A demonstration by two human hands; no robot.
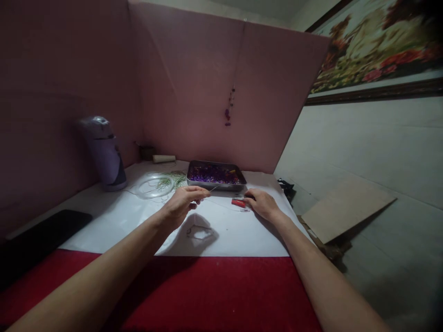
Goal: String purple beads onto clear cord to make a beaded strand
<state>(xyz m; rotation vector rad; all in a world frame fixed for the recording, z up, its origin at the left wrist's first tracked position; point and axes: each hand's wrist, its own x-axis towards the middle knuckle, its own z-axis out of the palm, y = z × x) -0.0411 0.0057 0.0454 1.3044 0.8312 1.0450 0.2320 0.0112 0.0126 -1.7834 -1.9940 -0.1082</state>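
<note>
My left hand (187,199) is raised a little above the white sheet, thumb and fingers pinched on a thin thread (214,188) whose tip sticks out to the right. Below this hand, a beaded loop (199,230) hangs or lies over its shadow; I cannot tell which. On the sheet, my right hand (261,203) has its fingertips closed at the right end of a small red lighter (238,203). Beside the lighter's lower edge is a small thin item (243,210), too fine to make out.
Behind the hands stands a metal tray (216,185) of purple beads. Left of it lie a clear coil (154,186), green strands (176,179) and a pale spool (164,158). A purple flask (107,159) and a dark flat object (51,230) are at left. A beaded strand (227,113) hangs behind.
</note>
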